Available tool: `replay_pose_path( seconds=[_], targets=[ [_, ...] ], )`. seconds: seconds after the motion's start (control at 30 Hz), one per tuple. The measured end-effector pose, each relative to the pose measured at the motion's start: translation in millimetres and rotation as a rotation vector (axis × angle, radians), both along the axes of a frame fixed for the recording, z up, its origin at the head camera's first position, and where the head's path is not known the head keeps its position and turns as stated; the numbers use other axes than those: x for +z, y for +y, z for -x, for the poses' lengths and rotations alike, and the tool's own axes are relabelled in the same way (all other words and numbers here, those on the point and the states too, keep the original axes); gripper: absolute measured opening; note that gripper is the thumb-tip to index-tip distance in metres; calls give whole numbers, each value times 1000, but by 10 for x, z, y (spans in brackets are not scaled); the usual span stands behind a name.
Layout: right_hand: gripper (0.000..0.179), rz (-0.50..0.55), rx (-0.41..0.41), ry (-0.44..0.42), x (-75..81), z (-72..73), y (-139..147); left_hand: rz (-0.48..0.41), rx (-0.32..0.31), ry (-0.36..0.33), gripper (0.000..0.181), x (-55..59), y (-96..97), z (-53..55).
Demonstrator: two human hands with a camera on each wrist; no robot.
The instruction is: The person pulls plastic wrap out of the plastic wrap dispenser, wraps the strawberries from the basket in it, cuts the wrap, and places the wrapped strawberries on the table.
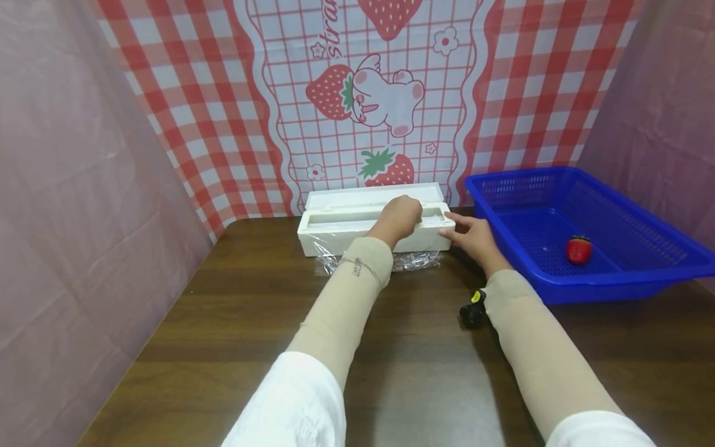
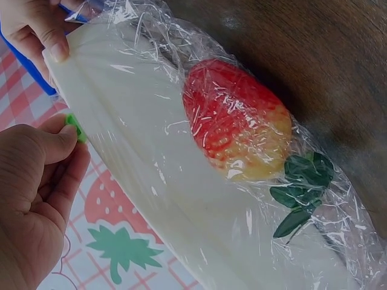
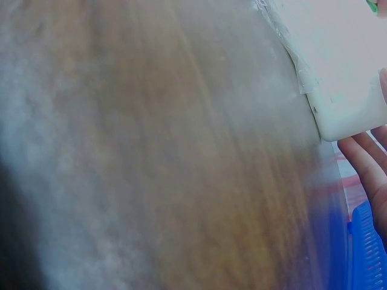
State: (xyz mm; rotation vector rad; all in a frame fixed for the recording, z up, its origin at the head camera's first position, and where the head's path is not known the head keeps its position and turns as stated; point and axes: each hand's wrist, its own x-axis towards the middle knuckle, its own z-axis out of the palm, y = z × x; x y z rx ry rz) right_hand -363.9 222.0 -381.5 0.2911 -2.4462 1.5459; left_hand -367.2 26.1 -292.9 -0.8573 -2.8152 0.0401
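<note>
A long white foam box (image 1: 363, 239) lies on the table at the back, its lid (image 1: 374, 195) folded back behind it. My left hand (image 1: 399, 217) is over the box's opening, and in the left wrist view it pinches a small green piece (image 2: 75, 128) between thumb and fingers; the rest of that piece is hidden. My right hand (image 1: 472, 236) grips the right end of the box, thumb at the front and fingers on the far side. Against the box's front lies a red and yellow fruit (image 2: 236, 121) with dark green leaves (image 2: 302, 187), wrapped in clear plastic (image 1: 416, 261).
A blue plastic basket (image 1: 558, 285) stands at the right, close beside my right hand, with a red strawberry (image 1: 578, 249) in it. A small black object with a yellow part (image 1: 473, 313) is by my right wrist. Behind the box hangs a checked strawberry cloth (image 1: 447, 124).
</note>
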Motion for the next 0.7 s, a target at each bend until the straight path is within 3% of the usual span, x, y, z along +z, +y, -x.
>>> replay_pose_path(
  seconds=[0.7],
  targets=[
    [55, 23, 9, -3, -3, -7, -7, 4, 31, 17, 10, -18, -127, -14]
  ],
)
